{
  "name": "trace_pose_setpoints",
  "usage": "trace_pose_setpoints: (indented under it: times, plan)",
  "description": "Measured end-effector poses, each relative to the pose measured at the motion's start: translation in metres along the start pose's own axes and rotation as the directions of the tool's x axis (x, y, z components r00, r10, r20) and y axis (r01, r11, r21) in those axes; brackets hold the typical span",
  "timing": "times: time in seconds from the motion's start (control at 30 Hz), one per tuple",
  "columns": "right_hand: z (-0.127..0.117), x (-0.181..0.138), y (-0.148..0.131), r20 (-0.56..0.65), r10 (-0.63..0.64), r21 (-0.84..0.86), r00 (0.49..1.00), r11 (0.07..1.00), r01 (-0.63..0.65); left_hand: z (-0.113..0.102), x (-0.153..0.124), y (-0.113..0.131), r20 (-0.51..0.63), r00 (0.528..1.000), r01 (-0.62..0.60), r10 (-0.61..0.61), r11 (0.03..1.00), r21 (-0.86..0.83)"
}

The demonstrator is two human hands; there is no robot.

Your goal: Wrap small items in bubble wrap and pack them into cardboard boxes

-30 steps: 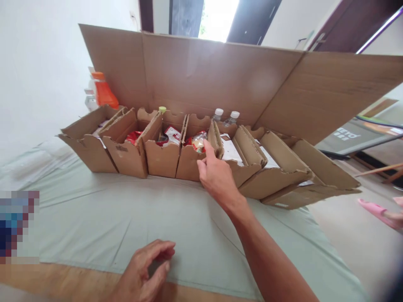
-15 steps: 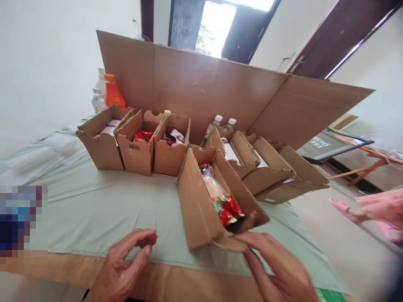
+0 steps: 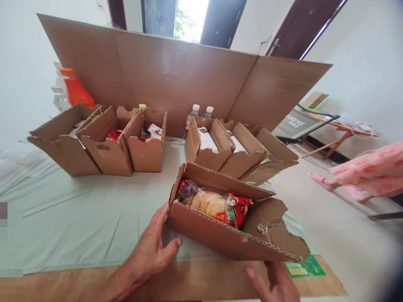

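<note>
A cardboard box [image 3: 214, 233] lies turned across the near part of the table, its low, notched end to the right. In it is a clear and red snack packet [image 3: 217, 203] with round, pale yellow pieces showing. My left hand [image 3: 151, 251] holds the box by its left end, fingers against the wall and thumb by the near lower corner. Below the box's near right side is my right hand [image 3: 273, 283], thumb apart from the fingers. Those fingertips reach the lower edge and are partly hidden by the box.
Behind stand several similar boxes: a left group [image 3: 115, 155] and a right group [image 3: 233, 153]. An orange bottle [image 3: 77, 88] and clear bottles [image 3: 192, 115] stand before a tall cardboard panel [image 3: 176, 75]. A person in a pink garment [image 3: 371, 167] is at right, near a folding chair [image 3: 296, 126].
The box has swung counter-clockwise, its low end now facing right. My left hand has come onto its left end. My right hand has left the low end's rim. The view has shifted right.
</note>
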State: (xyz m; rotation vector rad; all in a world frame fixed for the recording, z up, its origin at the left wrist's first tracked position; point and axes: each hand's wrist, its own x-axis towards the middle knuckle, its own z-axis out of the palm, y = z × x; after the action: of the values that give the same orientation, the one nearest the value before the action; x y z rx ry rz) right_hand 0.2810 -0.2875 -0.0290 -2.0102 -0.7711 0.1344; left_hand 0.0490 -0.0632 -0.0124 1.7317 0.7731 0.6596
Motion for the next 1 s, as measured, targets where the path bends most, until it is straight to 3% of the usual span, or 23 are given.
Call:
trace_pose_setpoints:
  times: [0.1,0.23,0.37,0.57,0.7,0.83,1.0]
  plan:
    - [0.018,0.019,-0.012,0.044,-0.010,0.008,0.999,1.000,0.010,0.010,0.000,-0.004,-0.049,0.998,0.035,-0.036,0.999,-0.028]
    - [0.036,0.072,-0.025,0.171,-0.124,0.131,0.978,0.986,0.102,0.009,0.008,-0.006,-0.101,0.994,0.035,-0.040,0.998,-0.048]
    - [0.057,0.106,-0.028,0.131,-0.155,0.255,0.979,0.960,0.118,0.008,0.020,-0.015,-0.091,0.995,0.043,-0.050,0.997,-0.071]
    - [0.064,0.100,-0.018,0.186,-0.103,0.157,0.977,0.985,0.074,0.008,0.007,-0.034,-0.045,0.991,0.123,-0.128,0.987,-0.105]
    - [0.060,0.098,-0.012,0.131,-0.076,0.156,0.989,0.986,0.055,0.016,0.001,-0.044,-0.067,0.986,0.137,-0.150,0.976,-0.171]
    - [0.060,0.106,-0.005,0.040,-0.048,0.180,0.998,0.983,0.040,0.022,0.019,-0.039,-0.057,0.997,0.045,-0.055,0.986,-0.160]
    - [0.064,0.111,0.001,0.107,0.005,0.098,0.994,0.995,-0.016,0.022,0.041,-0.024,0.045,0.996,0.086,-0.081,0.986,-0.146]
